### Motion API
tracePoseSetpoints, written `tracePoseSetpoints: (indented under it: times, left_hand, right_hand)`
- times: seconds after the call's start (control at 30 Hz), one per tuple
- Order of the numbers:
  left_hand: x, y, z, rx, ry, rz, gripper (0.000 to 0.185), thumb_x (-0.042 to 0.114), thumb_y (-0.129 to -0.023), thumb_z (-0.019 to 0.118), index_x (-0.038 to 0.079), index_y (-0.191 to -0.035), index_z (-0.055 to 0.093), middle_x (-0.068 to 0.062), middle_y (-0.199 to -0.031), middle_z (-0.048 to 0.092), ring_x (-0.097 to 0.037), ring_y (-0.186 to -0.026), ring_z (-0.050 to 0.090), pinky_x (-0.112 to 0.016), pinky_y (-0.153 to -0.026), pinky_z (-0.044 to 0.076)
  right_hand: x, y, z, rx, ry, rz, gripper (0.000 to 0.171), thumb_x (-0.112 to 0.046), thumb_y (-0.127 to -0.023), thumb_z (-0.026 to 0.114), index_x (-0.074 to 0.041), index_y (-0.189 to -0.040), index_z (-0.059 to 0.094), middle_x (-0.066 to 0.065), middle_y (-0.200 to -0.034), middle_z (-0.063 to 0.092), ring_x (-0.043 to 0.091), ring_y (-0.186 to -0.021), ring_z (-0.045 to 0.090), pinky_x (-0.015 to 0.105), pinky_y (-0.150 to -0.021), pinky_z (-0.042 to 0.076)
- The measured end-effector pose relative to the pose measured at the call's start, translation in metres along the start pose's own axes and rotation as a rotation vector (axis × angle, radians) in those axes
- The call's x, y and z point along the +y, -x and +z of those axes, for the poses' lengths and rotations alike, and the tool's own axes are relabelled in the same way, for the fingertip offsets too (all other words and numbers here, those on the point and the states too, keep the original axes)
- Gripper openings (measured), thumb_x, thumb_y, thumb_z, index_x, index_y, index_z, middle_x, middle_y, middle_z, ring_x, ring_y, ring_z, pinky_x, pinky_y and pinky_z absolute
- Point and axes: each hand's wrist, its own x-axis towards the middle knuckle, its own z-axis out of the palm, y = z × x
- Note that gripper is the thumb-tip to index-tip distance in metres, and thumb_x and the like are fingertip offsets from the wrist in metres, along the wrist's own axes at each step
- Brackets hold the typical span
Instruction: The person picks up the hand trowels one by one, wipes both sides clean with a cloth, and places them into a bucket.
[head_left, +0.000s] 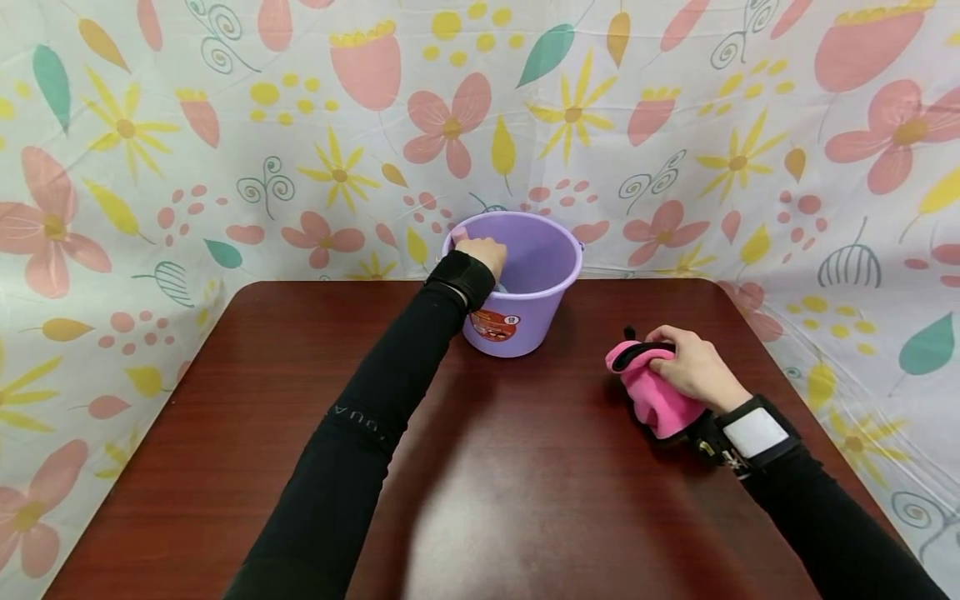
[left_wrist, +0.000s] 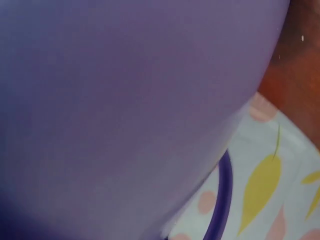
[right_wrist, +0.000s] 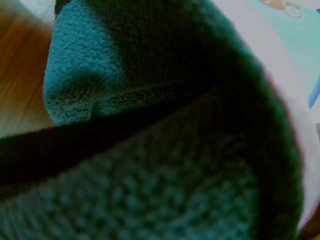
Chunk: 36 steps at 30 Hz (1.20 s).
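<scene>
**Two hands at work: one at a purple bucket, one on a pink cloth**

A person in black sleeves leans over a dark red-brown table set against a flowered backdrop. The left hand reaches to the near-left rim of a purple bucket standing at the far middle of the table, its fingers curled over the rim and into the bucket; a small pink thing shows at the fingertips, though what it is cannot be told. A patch of pale blue shows inside the bucket below the hand. A red and orange label sits on the bucket's near wall, just under the wrist.

Well to the right and nearer the person, the right hand lies on a pink cloth with black trim, the fingers bent round its upper edge and gripping it against the table. A black wrist strap with a white patch sits behind the hand.

The left wrist view is filled by the bucket's blurred purple wall, with its darker handle and a strip of backdrop beside it. The right wrist view shows only fleecy fabric pressed close to the lens, its colour rendered dark and greenish
</scene>
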Motion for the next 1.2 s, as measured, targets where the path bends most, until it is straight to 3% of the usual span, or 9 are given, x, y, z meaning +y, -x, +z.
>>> tracePoseSetpoints:
  times: [0.1,0.27,0.7,0.93,1.2]
  left_hand:
    - [-0.002,-0.013,0.012,-0.042,0.040,0.018,0.028,0.016,-0.084,0.072,0.011,-0.112,0.069,-0.010,-0.120,0.063,-0.029,-0.109,0.059,-0.046,-0.086,0.048]
    - [-0.001,-0.018,0.021,-0.074,0.062,0.033,0.028,0.015,-0.089,0.067,0.011,-0.117,0.068,-0.010,-0.124,0.062,-0.029,-0.114,0.058,-0.046,-0.091,0.045]
    - [0.000,-0.018,0.017,-0.085,0.049,0.038,0.028,0.014,-0.093,0.062,0.013,-0.120,0.067,-0.010,-0.126,0.061,-0.029,-0.115,0.057,-0.046,-0.092,0.045]
    - [0.002,-0.003,0.008,-0.076,0.076,0.055,0.025,0.018,-0.094,0.060,0.011,-0.117,0.068,-0.010,-0.126,0.061,-0.029,-0.115,0.057,-0.045,-0.093,0.044]
    - [0.005,0.020,-0.011,-0.055,0.138,0.102,0.021,0.028,-0.088,0.070,0.013,-0.102,0.070,-0.006,-0.110,0.066,-0.024,-0.104,0.059,-0.043,-0.089,0.045]
  right_hand:
    - [-0.001,0.000,0.003,0.003,-0.002,-0.005,0.028,-0.007,-0.084,0.066,-0.002,-0.111,0.062,0.023,-0.104,0.063,0.036,-0.083,0.052,0.038,-0.066,0.039]
    - [-0.004,0.002,0.006,0.011,-0.005,0.000,0.028,-0.007,-0.084,0.067,-0.002,-0.111,0.062,0.022,-0.105,0.063,0.036,-0.083,0.052,0.038,-0.066,0.039]
    - [-0.001,-0.002,0.015,0.021,0.005,0.023,0.029,-0.009,-0.083,0.066,-0.003,-0.112,0.062,0.023,-0.105,0.063,0.038,-0.084,0.054,0.040,-0.066,0.039]
    - [-0.001,-0.005,0.022,-0.016,0.021,0.078,0.031,-0.012,-0.085,0.065,-0.005,-0.115,0.060,0.025,-0.107,0.062,0.042,-0.089,0.055,0.047,-0.067,0.042]
    - [0.002,-0.009,0.029,-0.065,0.044,0.138,0.034,-0.018,-0.089,0.060,-0.007,-0.121,0.057,0.027,-0.114,0.059,0.045,-0.099,0.055,0.054,-0.067,0.043]
